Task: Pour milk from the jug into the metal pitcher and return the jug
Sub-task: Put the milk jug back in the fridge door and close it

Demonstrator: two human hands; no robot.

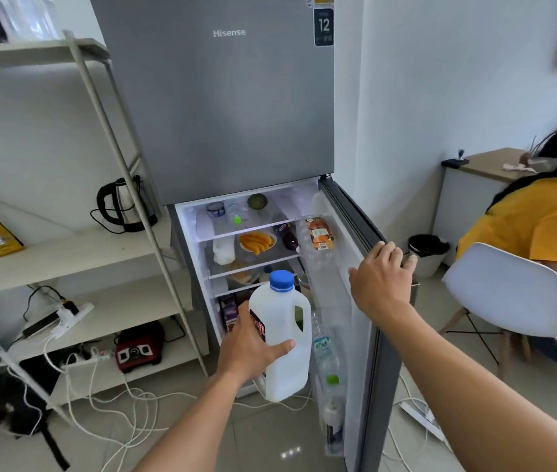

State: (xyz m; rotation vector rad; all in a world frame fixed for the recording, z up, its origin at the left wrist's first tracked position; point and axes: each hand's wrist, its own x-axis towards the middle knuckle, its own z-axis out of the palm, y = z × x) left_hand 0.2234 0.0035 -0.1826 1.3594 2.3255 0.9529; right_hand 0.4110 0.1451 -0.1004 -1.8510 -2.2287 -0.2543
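Jug label (257, 327) half behind the left hand (250, 349); lower fridge shelves (236, 277) indistinct.

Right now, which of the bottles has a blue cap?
The white milk jug gripped by the left hand has the blue cap. The clear water bottles in the fridge door rack have green caps.

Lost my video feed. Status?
Left hand gripping capped milk jug at open fridge. Right hand on fridge door edge. Metal pitcher unseen.
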